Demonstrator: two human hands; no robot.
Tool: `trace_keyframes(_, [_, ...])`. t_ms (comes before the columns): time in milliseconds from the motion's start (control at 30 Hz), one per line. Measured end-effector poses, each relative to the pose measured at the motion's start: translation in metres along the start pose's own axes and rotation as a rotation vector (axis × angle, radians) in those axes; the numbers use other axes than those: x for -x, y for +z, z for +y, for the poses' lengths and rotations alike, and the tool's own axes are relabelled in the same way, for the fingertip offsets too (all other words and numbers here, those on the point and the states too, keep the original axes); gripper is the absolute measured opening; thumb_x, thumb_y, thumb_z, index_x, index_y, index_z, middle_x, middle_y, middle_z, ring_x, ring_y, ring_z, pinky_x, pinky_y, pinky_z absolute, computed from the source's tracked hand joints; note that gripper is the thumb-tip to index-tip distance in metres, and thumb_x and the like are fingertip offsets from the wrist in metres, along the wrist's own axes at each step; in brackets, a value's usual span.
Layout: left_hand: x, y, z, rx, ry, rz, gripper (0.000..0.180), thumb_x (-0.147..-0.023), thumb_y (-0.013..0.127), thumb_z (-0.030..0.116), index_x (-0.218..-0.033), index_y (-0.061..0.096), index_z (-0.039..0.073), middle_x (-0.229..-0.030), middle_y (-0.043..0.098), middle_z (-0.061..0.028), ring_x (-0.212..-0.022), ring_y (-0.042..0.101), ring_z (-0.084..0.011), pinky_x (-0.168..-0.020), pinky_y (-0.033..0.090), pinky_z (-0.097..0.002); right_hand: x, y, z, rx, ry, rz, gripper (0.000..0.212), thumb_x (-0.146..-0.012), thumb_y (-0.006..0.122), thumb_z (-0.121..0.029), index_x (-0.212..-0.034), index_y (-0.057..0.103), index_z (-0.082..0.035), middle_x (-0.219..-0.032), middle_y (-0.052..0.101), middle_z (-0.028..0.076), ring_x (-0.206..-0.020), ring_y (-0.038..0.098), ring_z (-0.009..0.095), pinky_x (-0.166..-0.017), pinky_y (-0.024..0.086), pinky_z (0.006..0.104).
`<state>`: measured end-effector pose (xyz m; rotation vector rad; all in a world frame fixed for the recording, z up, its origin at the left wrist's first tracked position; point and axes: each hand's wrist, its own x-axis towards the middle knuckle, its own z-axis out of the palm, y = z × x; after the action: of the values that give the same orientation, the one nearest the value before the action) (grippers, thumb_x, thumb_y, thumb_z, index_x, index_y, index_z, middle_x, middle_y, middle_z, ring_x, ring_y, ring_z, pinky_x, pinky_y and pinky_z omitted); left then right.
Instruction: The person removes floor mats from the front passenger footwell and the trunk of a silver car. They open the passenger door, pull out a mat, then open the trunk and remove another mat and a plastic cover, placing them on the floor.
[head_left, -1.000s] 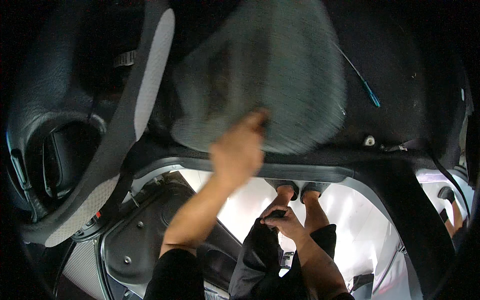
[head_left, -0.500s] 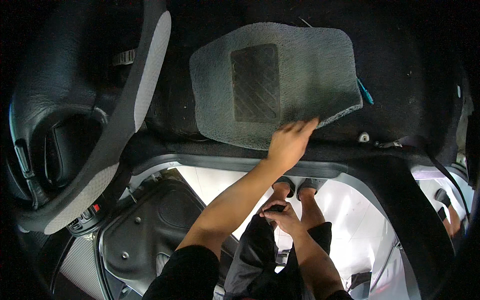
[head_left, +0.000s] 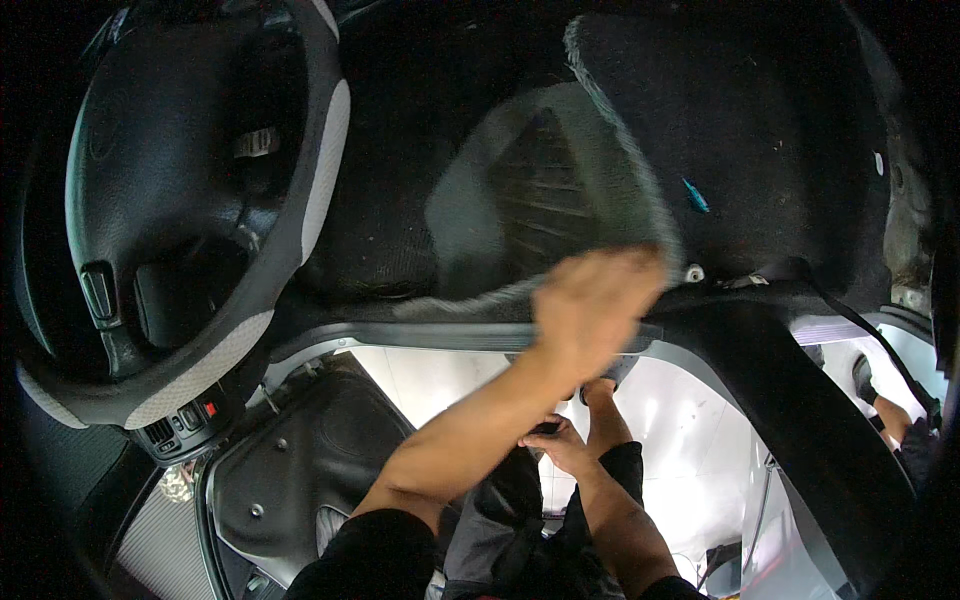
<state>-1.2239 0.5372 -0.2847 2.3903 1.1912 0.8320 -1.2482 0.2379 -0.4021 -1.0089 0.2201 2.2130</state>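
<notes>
My left hand point(head_left: 600, 305), smeared by motion, reaches over the door sill. Its fingers close on the near right edge of a grey carpet car floor mat point(head_left: 458, 225). Raised off the footwell floor, the mat curves upward, and a dark ribbed heel pad point(head_left: 545, 195) shows in its middle. My right hand point(head_left: 566, 446) stays low in front of my legs, fingers curled round a small black object point(head_left: 545, 427) that I cannot make out. Just beyond the mat's right edge lies a small teal strip-like item point(head_left: 696, 196) on the dark carpet.
A steering wheel point(head_left: 327, 170) with grey grip sections stands at the left. The silver-edged door sill point(head_left: 440, 338) runs across the middle, with a black door panel point(head_left: 320, 440) below left. A small pale fitting point(head_left: 694, 272) and a dark strap point(head_left: 850, 318) are at the right.
The mat lay nearly flat; now it is lifted and bent, with its right edge shifted left at the far side. My left hand has moved slightly right. My right hand keeps its hold.
</notes>
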Motion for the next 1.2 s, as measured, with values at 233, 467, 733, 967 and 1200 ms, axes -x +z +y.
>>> trace_keyframes(233, [-0.033, 0.059, 0.084, 0.412, -0.113, -0.424, 0.046, -0.095, 0.066, 0.024, -0.138, 0.059, 0.007, -0.133, 0.064, -0.0188, -0.110, 0.067, -0.0387, -0.095, 0.051, -0.0508, -0.004, 0.006, -0.007, 0.062, -0.123, -0.001, 0.018, -0.082, 0.081, 0.003, -0.097, 0.072, -0.003, -0.093, 0.075, 0.006, -0.089, 0.072, 0.014, -0.081, 0.057, 0.0277])
trace_keyframes(467, [0.097, -0.017, -0.112, 0.189, -0.856, 0.011, 0.024, -0.099, 0.068, 0.015, -0.120, 0.071, 0.004, -0.109, 0.076, -0.0102, -0.097, 0.071, -0.0171, -0.089, 0.056, -0.0327, -0.010, 0.000, 0.001, -0.013, 0.083, 0.065, 0.018, -0.082, 0.081, 0.003, -0.095, 0.071, 0.000, -0.091, 0.074, 0.006, -0.082, 0.071, 0.013, -0.071, 0.055, 0.0248])
trace_keyframes(733, [0.188, -0.060, -0.308, -0.640, -0.950, -0.765, 0.048, -0.088, 0.078, 0.041, -0.124, 0.070, 0.009, -0.116, 0.075, -0.0158, -0.109, 0.072, -0.0335, -0.093, 0.058, -0.0438, -0.012, 0.009, -0.003, 0.136, 0.068, 0.019, 0.015, -0.083, 0.080, 0.001, -0.093, 0.070, 0.000, -0.090, 0.073, 0.007, -0.080, 0.071, 0.013, -0.072, 0.055, 0.0248])
trace_keyframes(967, [0.175, -0.037, -0.334, -0.658, -0.936, -1.085, 0.065, -0.087, 0.078, 0.051, -0.131, 0.064, 0.006, -0.123, 0.071, -0.0196, -0.118, 0.068, -0.0367, -0.101, 0.055, -0.0455, -0.011, 0.011, -0.006, 0.112, 0.089, 0.002, 0.016, -0.084, 0.080, 0.001, -0.097, 0.069, 0.000, -0.092, 0.074, 0.010, -0.088, 0.074, 0.017, -0.083, 0.059, 0.0286])
trace_keyframes(1200, [0.159, -0.032, -0.319, -0.560, -0.799, -1.005, 0.059, -0.092, 0.072, 0.050, -0.129, 0.064, 0.005, -0.113, 0.073, -0.0217, -0.113, 0.070, -0.0378, -0.097, 0.057, -0.0470, -0.014, 0.017, -0.006, 0.092, 0.160, -0.006, 0.016, -0.084, 0.081, 0.000, -0.097, 0.070, -0.001, -0.091, 0.075, 0.009, -0.080, 0.071, 0.015, -0.074, 0.055, 0.0263])
